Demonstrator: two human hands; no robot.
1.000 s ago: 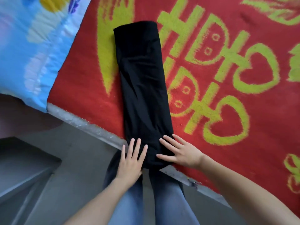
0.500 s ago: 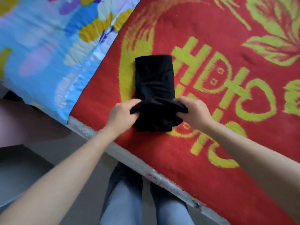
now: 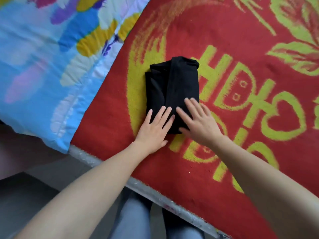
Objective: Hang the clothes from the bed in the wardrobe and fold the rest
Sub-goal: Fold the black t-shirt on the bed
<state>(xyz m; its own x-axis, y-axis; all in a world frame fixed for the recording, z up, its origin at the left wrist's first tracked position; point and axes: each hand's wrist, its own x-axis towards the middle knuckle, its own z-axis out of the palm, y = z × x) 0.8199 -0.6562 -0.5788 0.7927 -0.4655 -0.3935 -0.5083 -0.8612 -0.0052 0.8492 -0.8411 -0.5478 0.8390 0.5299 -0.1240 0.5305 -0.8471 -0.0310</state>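
Pressing flat: black garment (image 3: 174,83) sits folded into a compact bundle on the red blanket (image 3: 107,128) of the bed, near its edge. Both left hand (image 3: 153,128) and right hand (image 3: 198,123) rest on its near end, fingers (image 3: 165,112) straight, slightly spread, gripping nothing. No wardrobe or other clothes in view.

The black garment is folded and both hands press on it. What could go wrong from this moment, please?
1. The left hand and right hand lie flat on only the near end of the black garment. Its far end looks bulky and uneven, so the fold may spring open once they lift.
2. The red blanket looks fuzzy, so lint may cling to the black cloth.
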